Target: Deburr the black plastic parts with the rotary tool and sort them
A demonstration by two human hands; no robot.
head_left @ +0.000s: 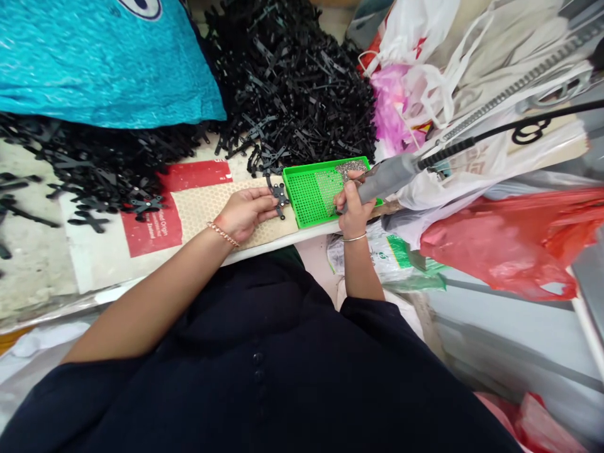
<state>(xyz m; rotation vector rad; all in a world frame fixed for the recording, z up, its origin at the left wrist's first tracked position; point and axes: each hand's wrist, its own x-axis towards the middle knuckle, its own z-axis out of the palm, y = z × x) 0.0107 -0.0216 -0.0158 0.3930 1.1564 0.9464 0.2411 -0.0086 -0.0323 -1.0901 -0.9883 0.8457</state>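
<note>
A small black plastic part (280,194) is pinched between the thumb and fingers of my left hand (248,212), over the beige mat (202,211). My right hand (353,207) is wrapped round a grey power screwdriver (389,179) with a black cable running off to the right. The screwdriver's tip is hidden by my hand. Just below that hand lies a green perforated tray (304,194), with small metal screws (352,170) heaped at its far right corner.
A large pile of black plastic parts (297,82) covers the back of the table. At the back left lies a blue bag (104,63). White plastic bags (425,56) and a red bag (509,239) crowd the right side. A coiled spring (509,75) crosses the upper right.
</note>
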